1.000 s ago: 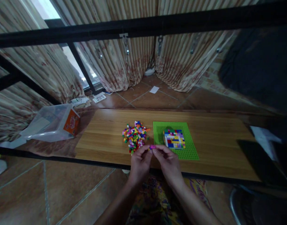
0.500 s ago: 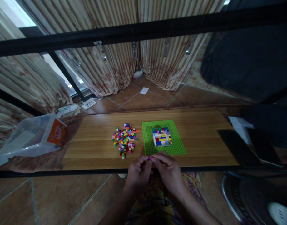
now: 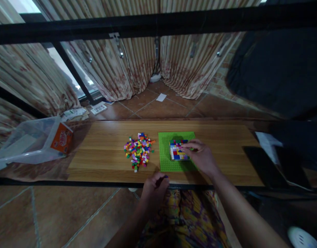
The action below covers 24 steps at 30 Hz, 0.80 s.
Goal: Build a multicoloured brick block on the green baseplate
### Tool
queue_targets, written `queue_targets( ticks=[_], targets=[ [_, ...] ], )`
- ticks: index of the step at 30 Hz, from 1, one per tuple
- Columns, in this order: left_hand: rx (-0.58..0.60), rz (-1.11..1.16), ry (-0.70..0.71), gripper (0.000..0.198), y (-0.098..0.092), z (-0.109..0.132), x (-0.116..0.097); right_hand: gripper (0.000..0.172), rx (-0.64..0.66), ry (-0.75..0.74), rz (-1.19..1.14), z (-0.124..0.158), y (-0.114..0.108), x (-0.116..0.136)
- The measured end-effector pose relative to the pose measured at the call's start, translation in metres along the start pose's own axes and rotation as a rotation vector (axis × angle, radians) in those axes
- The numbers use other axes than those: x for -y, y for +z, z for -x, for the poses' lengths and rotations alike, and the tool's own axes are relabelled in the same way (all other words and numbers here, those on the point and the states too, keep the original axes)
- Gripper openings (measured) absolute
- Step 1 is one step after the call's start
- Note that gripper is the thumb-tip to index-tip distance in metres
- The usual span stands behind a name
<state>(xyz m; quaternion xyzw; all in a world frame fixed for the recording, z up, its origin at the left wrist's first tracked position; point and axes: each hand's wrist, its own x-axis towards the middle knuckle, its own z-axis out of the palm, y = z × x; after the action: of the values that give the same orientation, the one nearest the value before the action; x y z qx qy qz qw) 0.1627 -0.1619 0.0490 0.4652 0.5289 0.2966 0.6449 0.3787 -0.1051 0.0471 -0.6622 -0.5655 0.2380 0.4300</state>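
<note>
A green baseplate [image 3: 166, 162] lies on the wooden tabletop [image 3: 103, 151], carrying a small block of multicoloured bricks [image 3: 177, 151]. My right hand [image 3: 202, 156] rests over the plate's right side, its fingertips pinched at the top right of that block; what they hold is too small to make out. My left hand [image 3: 155, 189] is curled at the table's near edge, with a small dark brick [image 3: 165, 177] at its fingertips. A loose pile of small coloured bricks [image 3: 139, 151] lies left of the plate.
A clear plastic tub [image 3: 29, 143] with an orange label lies tipped at the table's left end. Dark flat objects [image 3: 267, 163] and white paper [image 3: 267, 141] sit at the right end. A black bar [image 3: 158, 24] crosses overhead. Curtains [image 3: 137, 69] hang beyond the tiled floor.
My hands were together at the near edge, holding a small pink brick. The right hand has since reached forward onto the built block; the left stayed back near the edge.
</note>
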Motion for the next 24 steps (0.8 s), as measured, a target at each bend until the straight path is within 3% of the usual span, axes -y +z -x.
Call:
queue_targets(
  ticks=[3, 13, 24],
  targets=[
    [0.005, 0.024, -0.017, 0.025, 0.001, 0.001, 0.003, 0.020, 0.084, -0.049, 0.067, -0.010, 0.000, -0.007],
    [0.014, -0.014, 0.057, 0.024, -0.003, -0.003, 0.012, 0.010, 0.166, -0.028, 0.199, -0.021, -0.002, 0.000],
    [0.016, -0.029, 0.068, 0.023, -0.002, -0.005, 0.013, 0.009, 0.137, -0.011, 0.162, -0.021, 0.000, -0.004]
  ],
)
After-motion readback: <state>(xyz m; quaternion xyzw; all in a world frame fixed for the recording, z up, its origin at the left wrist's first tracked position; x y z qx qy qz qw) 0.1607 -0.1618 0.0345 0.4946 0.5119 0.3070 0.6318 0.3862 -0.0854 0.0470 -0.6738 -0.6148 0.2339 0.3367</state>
